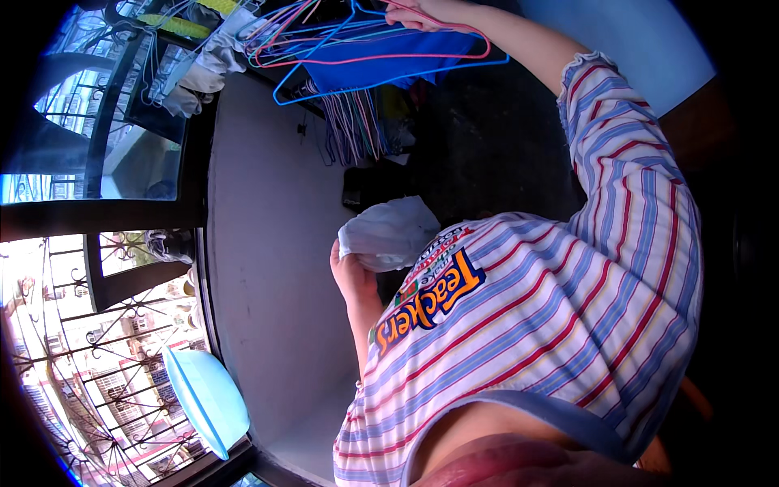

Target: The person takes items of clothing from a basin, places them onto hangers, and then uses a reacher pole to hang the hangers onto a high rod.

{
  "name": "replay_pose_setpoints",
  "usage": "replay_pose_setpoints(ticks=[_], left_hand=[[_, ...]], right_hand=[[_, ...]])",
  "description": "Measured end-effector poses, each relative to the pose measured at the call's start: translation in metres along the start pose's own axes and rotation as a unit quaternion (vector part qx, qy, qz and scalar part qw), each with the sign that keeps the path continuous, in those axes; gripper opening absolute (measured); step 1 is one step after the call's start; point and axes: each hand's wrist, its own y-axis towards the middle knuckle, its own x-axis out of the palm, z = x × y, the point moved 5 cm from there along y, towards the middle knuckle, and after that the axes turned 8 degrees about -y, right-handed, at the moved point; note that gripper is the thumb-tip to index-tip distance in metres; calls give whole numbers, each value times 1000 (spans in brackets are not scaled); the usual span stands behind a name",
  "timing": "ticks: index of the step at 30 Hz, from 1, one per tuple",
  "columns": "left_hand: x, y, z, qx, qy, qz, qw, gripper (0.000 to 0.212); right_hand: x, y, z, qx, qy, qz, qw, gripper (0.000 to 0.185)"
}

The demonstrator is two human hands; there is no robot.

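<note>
At the top, my right hand [420,13] grips a pink wire hanger [371,61], its fingers partly cut off by the picture's edge. A blue wire hanger [389,83] overlaps it, and a blue cloth [371,67] hangs close behind both. Lower down, in front of my striped shirt, my left hand [354,271] pinches the edge of a bunched white cloth [389,234]. What kind of garment it is cannot be made out.
Several thin hangers [356,122] dangle below the blue cloth. White socks or small cloths [204,79] hang by the window. A grey wall [274,243] runs along my left. A light blue basin [210,402] and a shoe [169,245] sit by the window grille [91,353].
</note>
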Motion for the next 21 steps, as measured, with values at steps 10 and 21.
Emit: replay_pose_setpoints(ticks=[10,21], left_hand=[[-4,-13,1,-15,18,39,999,21],[11,-6,24,70,-1,-74,995,17]], right_hand=[[44,-69,60,10,-62,-5,998,21],[96,-269,255,159,-417,298,843,38]])
